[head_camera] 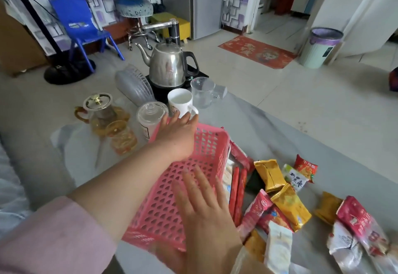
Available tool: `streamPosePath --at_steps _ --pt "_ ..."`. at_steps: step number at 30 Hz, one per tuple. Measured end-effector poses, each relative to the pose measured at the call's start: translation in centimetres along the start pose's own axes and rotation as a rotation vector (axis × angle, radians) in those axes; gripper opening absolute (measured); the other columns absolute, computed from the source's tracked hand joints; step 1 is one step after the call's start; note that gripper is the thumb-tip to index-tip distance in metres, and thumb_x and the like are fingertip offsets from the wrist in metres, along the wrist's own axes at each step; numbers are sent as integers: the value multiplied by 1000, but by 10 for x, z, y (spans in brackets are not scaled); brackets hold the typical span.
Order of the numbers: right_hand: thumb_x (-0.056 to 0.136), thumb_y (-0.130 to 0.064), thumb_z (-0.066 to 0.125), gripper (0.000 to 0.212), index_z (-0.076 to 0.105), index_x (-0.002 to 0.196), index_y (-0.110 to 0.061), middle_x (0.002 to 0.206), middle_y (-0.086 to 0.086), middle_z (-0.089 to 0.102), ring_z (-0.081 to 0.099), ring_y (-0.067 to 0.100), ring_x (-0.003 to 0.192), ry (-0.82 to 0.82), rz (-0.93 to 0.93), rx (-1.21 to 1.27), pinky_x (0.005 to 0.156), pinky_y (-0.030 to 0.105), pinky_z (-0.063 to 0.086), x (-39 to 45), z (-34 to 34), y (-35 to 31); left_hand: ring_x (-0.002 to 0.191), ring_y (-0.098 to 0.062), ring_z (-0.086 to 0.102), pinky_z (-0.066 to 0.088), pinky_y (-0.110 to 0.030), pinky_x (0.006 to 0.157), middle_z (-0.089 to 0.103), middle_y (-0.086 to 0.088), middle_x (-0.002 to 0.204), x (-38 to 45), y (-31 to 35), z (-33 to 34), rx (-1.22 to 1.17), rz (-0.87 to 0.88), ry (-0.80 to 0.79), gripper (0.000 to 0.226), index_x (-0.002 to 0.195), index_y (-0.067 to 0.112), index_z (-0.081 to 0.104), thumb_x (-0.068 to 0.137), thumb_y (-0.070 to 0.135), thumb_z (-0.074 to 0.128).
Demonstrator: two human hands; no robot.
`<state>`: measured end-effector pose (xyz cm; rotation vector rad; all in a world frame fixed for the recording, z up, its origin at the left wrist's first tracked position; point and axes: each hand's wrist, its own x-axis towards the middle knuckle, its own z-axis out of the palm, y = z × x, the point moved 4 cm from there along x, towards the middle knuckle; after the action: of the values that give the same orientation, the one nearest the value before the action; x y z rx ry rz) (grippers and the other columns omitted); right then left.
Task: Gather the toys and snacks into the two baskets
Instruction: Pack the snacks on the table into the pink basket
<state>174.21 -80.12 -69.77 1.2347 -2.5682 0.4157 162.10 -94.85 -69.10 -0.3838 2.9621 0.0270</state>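
Nearest, at 6 o'clock: right hand (204,205), fingers spread flat, palm down over the pink perforated plastic basket (172,198); it grips nothing, and whether it touches the basket floor cannot be told.

Left hand (178,136), pink sleeve (53,237) pushed up the forearm, reaches across to the basket's far rim at 12 o'clock. Fingers extended over the rim; whether they clasp it cannot be told.

The basket sits on a grey table (280,127), nothing visible inside it, tilted with its far right corner raised.

At 3 to 5 o'clock of the basket, loose on the table: two red sausage sticks (238,192) just beside its wall, yellow snack packets (270,174), a red packet (305,168), a green-and-white packet (295,179), large red-and-white bags (357,224) at the right edge.

Beyond the rim, at 11 to 1 o'clock: amber glass teapot with gold lid (99,110), clear lidded glass jar (150,116), white mug (181,103), clear glass pitcher (202,93).

Farther: steel electric kettle (170,65) on a black base.

Farthest: blue plastic chair (81,28), lined waste bin (321,47).
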Motion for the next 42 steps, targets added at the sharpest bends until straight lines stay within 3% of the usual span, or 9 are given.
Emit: streamPosePath --at_steps 4,8,13,17,21,26,30,36,42 --pt "80 -36 48 31 72 98 -26 95 -5 73 69 12 81 108 -230 73 70 31 56 -28 15 -36 140 -30 36 15 -50 120 47 -8 146 -4 -4 -4 54 60 185 56 148 16 33 93 8 44" --pt "62 -15 58 14 60 61 -28 44 -7 39 35 10 36 120 -234 -14 40 16 34 -41 5 -41 113 -32 57 36 -38 92 63 -11 119 -18 -15 -11 94 99 309 28 116 12 57 91 4 47" --pt "50 -14 63 23 65 69 -27 49 -7 49 44 14 42 162 -224 -29 47 19 36 -73 -10 -56 93 -35 64 53 -43 79 67 -14 103 -49 -45 -21 -33 82 432 28 108 11 60 87 -3 47" --pt "61 -8 62 19 63 73 -22 60 -7 57 52 18 56 157 -173 -107 61 29 42 -109 -31 -73 98 -37 62 44 -35 69 65 -17 115 -99 -64 -36 -72 40 475 27 115 12 59 97 4 41" --pt "72 -3 57 17 63 73 -20 67 -6 59 56 21 66 164 -93 -197 77 32 44 -134 -64 -75 81 -34 55 36 -33 59 65 -19 102 -146 -91 -43 -140 46 467 9 90 17 47 94 9 47" --pt "77 -9 62 11 63 73 -19 74 -4 63 60 25 78 173 -18 -247 83 35 45 -142 -110 -52 100 -37 60 45 -36 77 63 -20 114 -192 -104 -42 -240 40 308 21 116 12 52 98 22 49" --pt "80 -13 40 24 60 66 -11 75 4 64 64 29 84 242 17 -163 65 37 54 -144 -133 -44 61 -21 49 33 -28 52 57 -12 82 -211 -104 -28 -626 52 199 6 102 9 49 99 15 49" --pt "77 -2 43 22 57 61 -7 77 5 66 66 28 99 362 63 -116 57 42 55 -163 -145 -20 68 -25 72 57 -36 64 75 -9 68 -228 -81 -11 -1078 -70 -101 8 94 9 64 89 4 59" --pt "81 -5 44 23 58 63 -9 87 4 70 63 24 107 432 58 -140 70 36 56 -175 -162 7 78 -34 67 55 -41 72 69 -20 85 -231 -42 -4 -1231 -126 -228 13 96 4 61 90 3 49"
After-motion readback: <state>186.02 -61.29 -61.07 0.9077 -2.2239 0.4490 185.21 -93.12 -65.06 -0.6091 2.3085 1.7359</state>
